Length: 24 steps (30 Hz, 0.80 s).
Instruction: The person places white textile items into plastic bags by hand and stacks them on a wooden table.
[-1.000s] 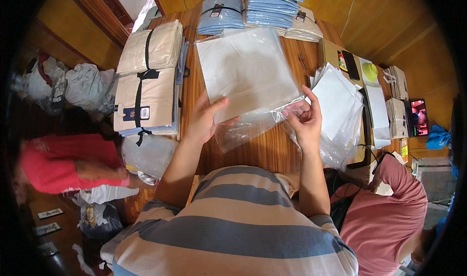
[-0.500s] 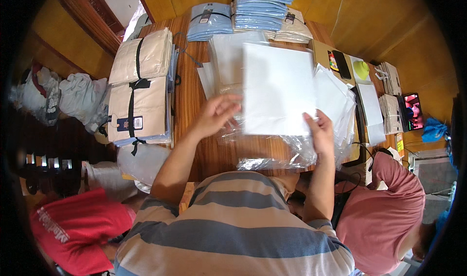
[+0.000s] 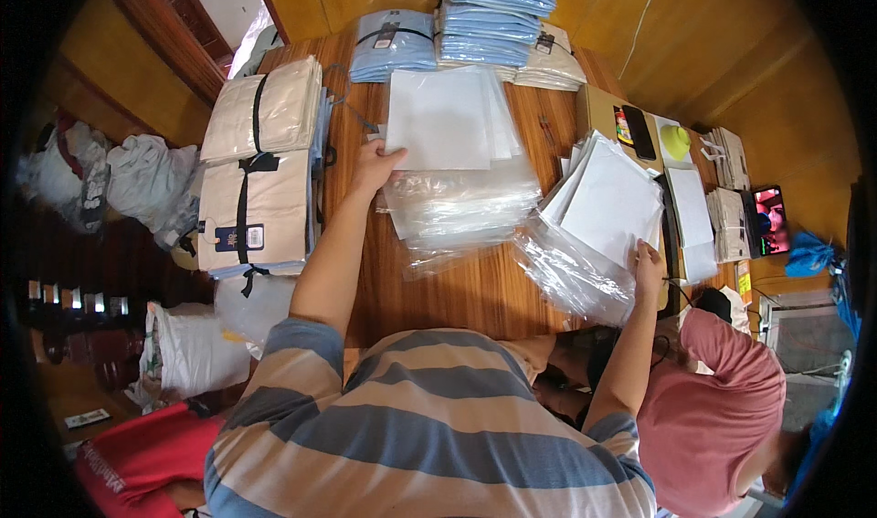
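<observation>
The left hand [image 3: 376, 164] lies on the wooden bench [image 3: 475, 285], fingers spread and loosely closed on the left edge of a stack of white sheets [image 3: 443, 121] that rests on a heap of clear plastic bags [image 3: 461, 209]. The right hand [image 3: 649, 267] reaches to the right, fingers closed on the near edge of a second, fanned pile of white sheets [image 3: 610, 198], which sits on more crumpled clear bags [image 3: 574, 276]. The two piles lie apart, bare wood between them. Along the left of the bench are beige folded bundles bound with black straps [image 3: 260, 166]; at the far end stand stacks of light-blue folded garments [image 3: 484, 15]. Beyond the right pile a cardboard box [image 3: 607, 116] carries a dark phone [image 3: 637, 132]. Another person in a pink shirt [image 3: 717, 408] sits low at the right.
</observation>
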{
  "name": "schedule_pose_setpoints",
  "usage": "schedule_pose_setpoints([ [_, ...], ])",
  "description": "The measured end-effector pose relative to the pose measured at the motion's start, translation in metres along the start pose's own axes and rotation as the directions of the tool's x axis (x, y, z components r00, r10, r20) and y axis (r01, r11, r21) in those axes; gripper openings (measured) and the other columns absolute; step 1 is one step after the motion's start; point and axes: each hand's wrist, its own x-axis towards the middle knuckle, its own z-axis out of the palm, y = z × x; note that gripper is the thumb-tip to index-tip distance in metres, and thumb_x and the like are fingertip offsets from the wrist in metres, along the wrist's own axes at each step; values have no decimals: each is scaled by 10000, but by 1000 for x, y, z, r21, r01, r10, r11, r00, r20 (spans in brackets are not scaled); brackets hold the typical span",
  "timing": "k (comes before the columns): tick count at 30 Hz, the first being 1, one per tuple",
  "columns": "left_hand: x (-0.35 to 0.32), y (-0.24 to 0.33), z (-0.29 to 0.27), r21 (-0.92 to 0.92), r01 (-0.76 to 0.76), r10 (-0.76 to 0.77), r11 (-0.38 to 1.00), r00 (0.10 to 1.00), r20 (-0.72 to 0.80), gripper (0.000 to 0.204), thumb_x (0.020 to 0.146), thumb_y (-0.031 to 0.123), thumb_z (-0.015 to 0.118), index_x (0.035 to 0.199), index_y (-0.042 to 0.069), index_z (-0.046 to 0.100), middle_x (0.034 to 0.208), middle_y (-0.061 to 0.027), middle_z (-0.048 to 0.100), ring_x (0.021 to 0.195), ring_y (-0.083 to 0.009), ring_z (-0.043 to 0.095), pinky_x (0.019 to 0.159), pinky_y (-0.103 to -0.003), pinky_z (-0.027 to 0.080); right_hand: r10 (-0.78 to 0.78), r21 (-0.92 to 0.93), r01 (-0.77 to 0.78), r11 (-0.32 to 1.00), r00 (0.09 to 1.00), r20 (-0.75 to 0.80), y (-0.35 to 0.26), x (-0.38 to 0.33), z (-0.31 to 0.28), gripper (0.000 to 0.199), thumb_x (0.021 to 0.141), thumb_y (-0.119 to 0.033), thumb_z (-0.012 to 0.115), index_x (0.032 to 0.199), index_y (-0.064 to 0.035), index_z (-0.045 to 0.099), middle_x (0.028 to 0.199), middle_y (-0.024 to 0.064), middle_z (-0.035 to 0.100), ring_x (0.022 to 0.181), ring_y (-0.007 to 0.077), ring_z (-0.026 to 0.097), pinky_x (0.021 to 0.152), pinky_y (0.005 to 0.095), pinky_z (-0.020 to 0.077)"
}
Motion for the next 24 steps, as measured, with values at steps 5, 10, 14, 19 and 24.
schedule_pose_setpoints([
  [5, -76, 26, -26, -519, 173, -114, 837, 983, 144, 282, 922, 105, 662, 1158, -37, 599, 1081, -155, 677, 932, -293, 709, 661, -291, 584, -560, -528, 359, 769, 777, -288, 10, -31, 0, 459, 919, -324, 727, 1172, 44, 624, 979, 135, 652, 775, 187, 590, 693, 339, 495],
  [10, -149, 37, -18, -732, 215, -71, 647, 972, 223, 251, 902, 69, 628, 1131, -31, 615, 1136, -172, 673, 1057, -366, 682, 816, -333, 567, -460, 201, 438, 876, 884, 81, -47, -141, 83, 441, 948, -206, 678, 1314, 3, 549, 1326, 170, 552, 1066, 229, 610, 893, 332, 494],
  [14, -166, 27, -12, -777, 249, -62, 578, 963, 262, 201, 874, 36, 621, 1060, -42, 621, 1108, -175, 668, 1071, -380, 662, 940, -439, 553, -471, 480, 236, 845, 754, 458, -101, -181, 150, 887, 846, -149, 781, 1547, -38, 250, 1551, 173, 339, 1348, 290, 456, 1049, 389, 429],
  [19, -174, 35, -10, -740, 336, -182, 582, 942, 284, 64, 873, 21, 626, 912, -27, 640, 1008, -159, 661, 1035, -342, 651, 1009, -520, 522, -562, 436, 372, 819, 674, 479, -130, -184, 167, 1025, 742, 36, 835, 1559, -79, 227, 1275, 108, 550, 1002, 141, 582, 876, 275, 490],
  [24, -180, 34, -5, -767, 315, -50, 560, 936, 348, 116, 878, 47, 646, 985, 2, 640, 1020, -144, 668, 1044, -338, 648, 960, -500, 553, -591, 454, 435, 778, 752, 291, -138, -196, 168, 815, 780, 117, 768, 1470, -38, 362, 972, 13, 603, 800, 45, 579, 703, 178, 461],
])
